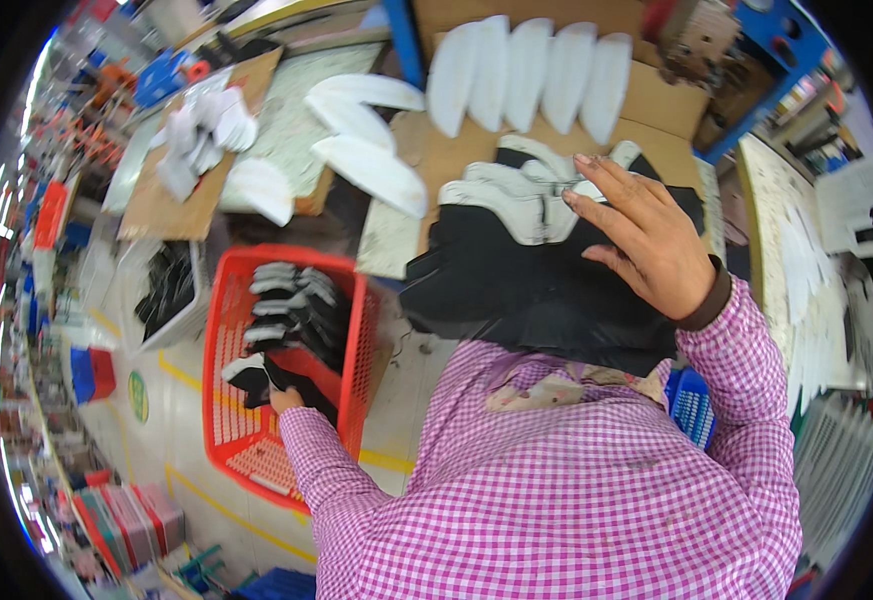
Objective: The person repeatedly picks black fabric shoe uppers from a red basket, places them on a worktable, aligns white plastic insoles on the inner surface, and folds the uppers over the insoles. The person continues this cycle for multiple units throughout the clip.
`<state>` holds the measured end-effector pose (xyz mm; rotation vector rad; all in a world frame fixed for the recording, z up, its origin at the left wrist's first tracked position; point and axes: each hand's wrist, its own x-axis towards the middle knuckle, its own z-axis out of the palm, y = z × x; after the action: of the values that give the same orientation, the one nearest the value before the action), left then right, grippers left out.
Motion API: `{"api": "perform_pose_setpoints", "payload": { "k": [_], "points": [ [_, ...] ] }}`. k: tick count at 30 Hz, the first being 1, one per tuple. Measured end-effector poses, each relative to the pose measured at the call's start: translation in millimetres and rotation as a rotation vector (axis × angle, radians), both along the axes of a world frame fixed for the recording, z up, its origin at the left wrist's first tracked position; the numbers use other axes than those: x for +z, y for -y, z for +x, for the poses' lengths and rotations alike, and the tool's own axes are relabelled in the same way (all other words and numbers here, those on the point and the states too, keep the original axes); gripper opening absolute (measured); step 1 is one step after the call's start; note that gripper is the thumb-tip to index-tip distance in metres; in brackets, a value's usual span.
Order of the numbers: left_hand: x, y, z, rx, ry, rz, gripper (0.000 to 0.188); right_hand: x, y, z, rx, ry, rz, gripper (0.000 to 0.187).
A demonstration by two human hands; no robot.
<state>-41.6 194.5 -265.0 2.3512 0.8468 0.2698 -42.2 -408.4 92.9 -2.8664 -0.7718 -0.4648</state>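
left grip: the left hand point(284, 398) is down inside the red basket point(228, 430), fingers closed on a black cut piece point(261, 377) near the basket's lower half; most of the fingers are hidden by the piece. more black and white-edged cut pieces point(296, 305) lie stacked in the upper part of the same basket, just above the held one.

right grip: the right hand point(646, 240) lies flat, fingers spread and open, pressing on a stack of black pieces point(496, 280) on the counter point(656, 110). its fingertips touch the white-edged pieces point(516, 190) lying on top of that stack. nothing is clasped in this hand.

surroundings: the stack overhangs the near edge of the counter, just above the person's pink checked shirt point(576, 480). behind the stack, a row of white sole-shaped pieces point(526, 75) stands fanned on brown cardboard. further left, loose white pieces point(366, 150) lie on the counter. a clear bin with dark pieces point(166, 290) sits on the floor just beside the basket, on its left.
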Motion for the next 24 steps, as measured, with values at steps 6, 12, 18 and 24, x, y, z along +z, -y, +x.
{"api": "perform_pose_setpoints", "payload": {
  "k": [6,12,18,24],
  "points": [
    [-57,19,39,-0.033,-0.279,-0.58,0.063,-36,40,-2,-0.135,-0.249,0.034,0.067],
    [-22,-8,45,-0.185,-0.459,-0.282,0.038,-69,37,39,-0.021,-0.082,0.095,0.071],
    [70,41,62,-0.148,0.091,0.317,0.037,-71,13,48,0.137,-0.043,0.224,0.047],
    [214,186,47,-0.858,0.205,-0.615,0.028,-7,33,-20,0.228,-0.067,0.462,0.036]
  ]
}}
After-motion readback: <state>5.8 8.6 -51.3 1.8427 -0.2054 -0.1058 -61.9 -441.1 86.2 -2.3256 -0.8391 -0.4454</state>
